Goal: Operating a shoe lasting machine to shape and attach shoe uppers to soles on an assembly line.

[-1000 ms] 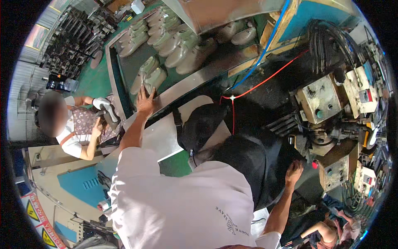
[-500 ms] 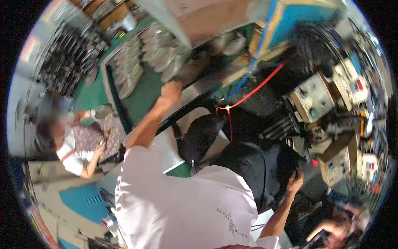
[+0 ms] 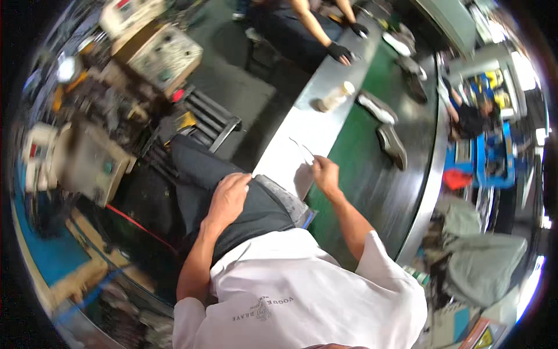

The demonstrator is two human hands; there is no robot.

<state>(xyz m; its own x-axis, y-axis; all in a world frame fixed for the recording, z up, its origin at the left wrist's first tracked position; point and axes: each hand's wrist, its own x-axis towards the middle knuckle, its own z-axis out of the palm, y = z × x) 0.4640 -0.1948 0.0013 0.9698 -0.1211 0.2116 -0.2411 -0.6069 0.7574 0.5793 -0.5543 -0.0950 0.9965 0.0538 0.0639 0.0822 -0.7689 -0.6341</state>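
My left hand (image 3: 229,198) lies on my dark-trousered thigh, its fingers stretched out. A small white spot shows at its fingertips; I cannot make out what it is. Over the pale metal ledge (image 3: 285,139), my right hand (image 3: 326,174) is closed on the end of a thin, light-coloured tool (image 3: 304,153). The tool's slim, bent tip points away from me; its exact kind is blurred. Farther along the ledge is a bottle with a pale cap (image 3: 337,97). Several grey-brown shoes with white soles, among them a near shoe (image 3: 392,145), lie on the green conveyor belt (image 3: 354,168).
Ahead, a co-worker's gloved hand (image 3: 339,52) is at the ledge. A metal rack (image 3: 212,119) and control boxes (image 3: 87,166) stand to my left. The conveyor's metal rim (image 3: 427,198) runs along the right, with grey cloth (image 3: 485,262) beyond it.
My view has swung round from the machines and shoe-filled tray to the conveyor ledge. My left hand has come down onto my thigh; my right hand has left the dark cloth and now holds the thin tool.
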